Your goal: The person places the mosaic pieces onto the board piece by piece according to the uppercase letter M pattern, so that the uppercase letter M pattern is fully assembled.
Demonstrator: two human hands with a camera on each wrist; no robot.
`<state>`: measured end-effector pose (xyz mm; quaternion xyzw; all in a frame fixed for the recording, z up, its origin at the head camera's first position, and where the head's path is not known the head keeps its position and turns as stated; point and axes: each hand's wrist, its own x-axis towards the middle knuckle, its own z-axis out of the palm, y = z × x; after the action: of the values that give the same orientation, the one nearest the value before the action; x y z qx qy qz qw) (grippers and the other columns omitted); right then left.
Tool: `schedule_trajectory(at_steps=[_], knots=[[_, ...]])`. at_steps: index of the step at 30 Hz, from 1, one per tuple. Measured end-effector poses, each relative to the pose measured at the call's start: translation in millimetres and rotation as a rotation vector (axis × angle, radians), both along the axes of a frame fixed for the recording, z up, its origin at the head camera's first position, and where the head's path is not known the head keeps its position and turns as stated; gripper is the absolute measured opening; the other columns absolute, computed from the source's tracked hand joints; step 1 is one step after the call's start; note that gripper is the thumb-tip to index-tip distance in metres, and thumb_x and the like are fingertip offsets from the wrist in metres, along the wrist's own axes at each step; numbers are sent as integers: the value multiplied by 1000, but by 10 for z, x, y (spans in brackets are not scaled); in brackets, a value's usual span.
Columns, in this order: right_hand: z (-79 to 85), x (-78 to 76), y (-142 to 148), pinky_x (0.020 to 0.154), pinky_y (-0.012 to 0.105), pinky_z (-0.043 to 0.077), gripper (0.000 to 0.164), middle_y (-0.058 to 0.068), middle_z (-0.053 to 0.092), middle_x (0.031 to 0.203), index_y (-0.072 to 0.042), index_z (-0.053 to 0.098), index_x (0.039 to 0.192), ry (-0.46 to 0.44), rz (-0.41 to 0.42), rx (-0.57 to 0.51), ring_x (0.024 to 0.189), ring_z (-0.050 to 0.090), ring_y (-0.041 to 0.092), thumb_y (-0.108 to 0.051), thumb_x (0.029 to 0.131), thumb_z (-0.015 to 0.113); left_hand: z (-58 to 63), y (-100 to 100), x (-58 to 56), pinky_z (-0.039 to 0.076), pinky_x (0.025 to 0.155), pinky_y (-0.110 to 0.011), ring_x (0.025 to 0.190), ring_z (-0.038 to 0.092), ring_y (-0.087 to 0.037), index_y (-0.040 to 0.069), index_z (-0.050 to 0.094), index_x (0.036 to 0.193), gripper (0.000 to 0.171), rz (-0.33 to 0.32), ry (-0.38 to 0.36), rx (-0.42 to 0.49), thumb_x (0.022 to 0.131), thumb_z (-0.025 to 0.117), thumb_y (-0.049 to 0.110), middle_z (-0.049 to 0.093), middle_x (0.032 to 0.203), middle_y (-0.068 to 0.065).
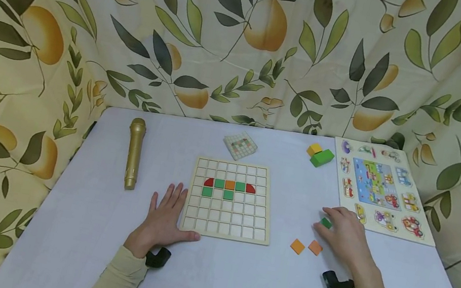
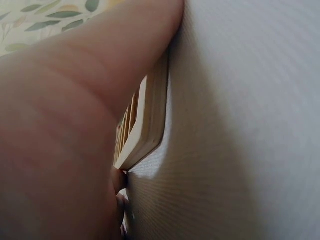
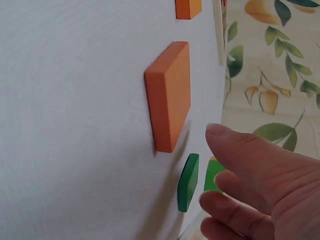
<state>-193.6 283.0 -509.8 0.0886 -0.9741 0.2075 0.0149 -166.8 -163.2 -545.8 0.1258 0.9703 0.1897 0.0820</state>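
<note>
A wooden grid board (image 1: pixel 269 223) lies mid-table, bearing red rounded corner pieces, several green squares and an orange square (image 1: pixel 230 185). My left hand (image 1: pixel 163 220) lies spread at its lower left corner, thumb along the front edge; the left wrist view shows the thumb (image 2: pixel 115 55) beside the board's side (image 2: pixel 155 110). Over on the right, my right hand (image 1: pixel 346 236) hovers by a loose green tile (image 1: pixel 326 223). In the right wrist view that tile (image 3: pixel 188 184) is on the cloth, apart from the thumb (image 3: pixel 235 142) and loosely bent fingers. Two orange tiles (image 1: pixel 297 247) lie nearer me.
Behind the board is a small patterned grid card (image 1: pixel 240 146). A gold microphone (image 1: pixel 134 152) lies at left. Green (image 1: pixel 322 158) and yellow (image 1: pixel 314 149) blocks are at back right, beside a picture puzzle board (image 1: pixel 418 234). A patterned curtain (image 1: pixel 240 89) borders the table.
</note>
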Motion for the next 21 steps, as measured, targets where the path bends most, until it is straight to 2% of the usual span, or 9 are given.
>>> schedule_trajectory(at_steps=[7,15,21], knots=[[19,9,24,82,56,41,44,24,60,106,8,66,113,-40,-7,27,99,52,41,-19,82,79,8,0,7,-6,110,-60,147,-4,-30,5,15,156,125,9,2,11,69,63,80,4,162,-13],[8,7,35,77,55,42,29,18,61,97,6,69,105,-81,-17,47,94,54,39,-12,83,77,-3,0,0,-5,111,-59,147,-5,-29,3,13,156,127,4,-1,-29,69,60,83,2,162,-13],[9,23,20,74,55,42,34,18,61,93,7,67,106,-70,-42,47,90,55,39,-16,83,78,-8,-3,-2,-7,111,-58,147,-6,-29,3,12,156,127,3,-13,-23,69,60,83,1,162,-12]])
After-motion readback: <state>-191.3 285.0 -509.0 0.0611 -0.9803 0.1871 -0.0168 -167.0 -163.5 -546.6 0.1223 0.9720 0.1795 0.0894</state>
